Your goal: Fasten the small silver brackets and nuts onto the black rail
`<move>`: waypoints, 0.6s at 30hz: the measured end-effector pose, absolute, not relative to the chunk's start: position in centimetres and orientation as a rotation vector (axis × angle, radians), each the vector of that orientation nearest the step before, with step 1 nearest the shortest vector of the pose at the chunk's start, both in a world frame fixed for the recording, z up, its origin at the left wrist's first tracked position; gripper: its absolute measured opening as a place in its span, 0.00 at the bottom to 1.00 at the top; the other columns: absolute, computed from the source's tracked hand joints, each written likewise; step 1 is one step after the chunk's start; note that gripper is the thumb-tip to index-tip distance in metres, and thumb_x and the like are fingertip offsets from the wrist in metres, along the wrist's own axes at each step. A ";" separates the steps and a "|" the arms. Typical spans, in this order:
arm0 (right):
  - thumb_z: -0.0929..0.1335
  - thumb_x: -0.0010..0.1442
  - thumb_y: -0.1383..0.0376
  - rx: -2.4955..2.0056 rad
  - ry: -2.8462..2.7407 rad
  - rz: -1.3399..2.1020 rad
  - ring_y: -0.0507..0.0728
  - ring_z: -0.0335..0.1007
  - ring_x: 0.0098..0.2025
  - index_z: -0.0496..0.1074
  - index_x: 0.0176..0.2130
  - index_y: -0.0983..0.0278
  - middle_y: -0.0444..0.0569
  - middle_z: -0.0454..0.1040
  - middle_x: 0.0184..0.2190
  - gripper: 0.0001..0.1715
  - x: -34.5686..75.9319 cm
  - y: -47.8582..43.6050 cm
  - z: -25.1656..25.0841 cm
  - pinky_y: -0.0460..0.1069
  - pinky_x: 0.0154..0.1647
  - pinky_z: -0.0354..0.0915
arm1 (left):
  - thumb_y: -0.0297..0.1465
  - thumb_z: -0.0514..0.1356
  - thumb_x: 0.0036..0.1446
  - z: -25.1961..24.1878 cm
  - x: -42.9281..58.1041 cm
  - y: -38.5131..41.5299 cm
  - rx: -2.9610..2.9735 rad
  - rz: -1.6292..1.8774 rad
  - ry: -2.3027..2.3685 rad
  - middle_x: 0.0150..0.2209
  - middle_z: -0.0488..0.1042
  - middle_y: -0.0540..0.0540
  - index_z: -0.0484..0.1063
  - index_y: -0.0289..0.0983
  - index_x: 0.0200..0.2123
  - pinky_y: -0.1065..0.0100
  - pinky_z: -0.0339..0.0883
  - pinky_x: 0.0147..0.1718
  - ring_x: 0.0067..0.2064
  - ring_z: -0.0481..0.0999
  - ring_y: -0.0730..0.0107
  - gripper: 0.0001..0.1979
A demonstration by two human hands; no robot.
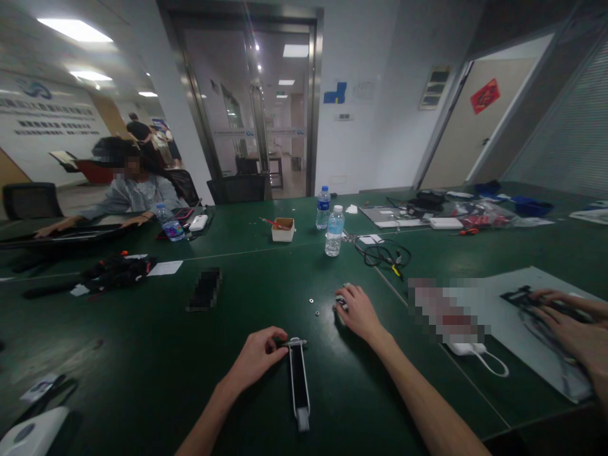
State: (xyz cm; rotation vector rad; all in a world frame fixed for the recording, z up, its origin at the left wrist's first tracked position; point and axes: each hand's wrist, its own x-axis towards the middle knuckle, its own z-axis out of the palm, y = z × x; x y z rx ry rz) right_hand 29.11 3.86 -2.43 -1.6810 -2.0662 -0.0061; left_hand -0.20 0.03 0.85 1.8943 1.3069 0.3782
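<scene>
My left hand [259,358] is closed, its thumb and fingers pinching the end of a thin metallic rod [299,342]. The rod lies across the far end of a long, narrow white frame [292,370] with a black strip inside and a pale grey block at its near end. Farther off to the right, my right hand [357,311] rests at the table with fingers curled round something small and greyish that I cannot make out. Left of that hand lie two tiny ring-like metal parts, one silvery [311,301] and one darker [317,313].
Two water bottles [334,233], a small open box [283,230] and coiled black cables [387,253] stand beyond my hands on the green table [247,278]. A dark, blurred-out object [205,290] lies left. Another person's hands [565,316] work over a pale board at right; someone sits far left.
</scene>
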 end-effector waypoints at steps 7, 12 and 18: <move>0.62 0.63 0.69 -1.792 -2.018 0.038 0.62 0.64 0.43 0.72 0.37 0.64 0.56 0.72 0.40 0.10 30.6 4.5 -3.0 0.54 0.44 0.63 | 0.39 0.56 0.59 0.5 -0.6 0.1 1.885 0.496 1.363 0.43 0.74 0.45 0.70 0.37 0.50 0.66 0.68 0.35 0.38 0.74 0.62 0.18; 0.60 0.66 0.68 -1.272 -2.053 0.133 0.59 0.64 0.45 0.71 0.42 0.63 0.54 0.70 0.41 0.11 27.2 2.9 -2.0 0.53 0.47 0.63 | 0.40 0.55 0.61 0.6 -0.5 0.1 1.832 0.638 1.367 0.45 0.73 0.45 0.69 0.37 0.50 0.65 0.69 0.36 0.39 0.74 0.61 0.18; 0.60 0.68 0.67 -0.790 -2.243 0.169 0.55 0.65 0.39 0.72 0.41 0.62 0.51 0.71 0.38 0.13 21.5 0.0 -1.9 0.50 0.39 0.64 | 0.38 0.54 0.61 0.8 0.4 -0.3 1.742 0.689 1.230 0.41 0.76 0.44 0.68 0.35 0.49 0.66 0.70 0.37 0.40 0.76 0.62 0.17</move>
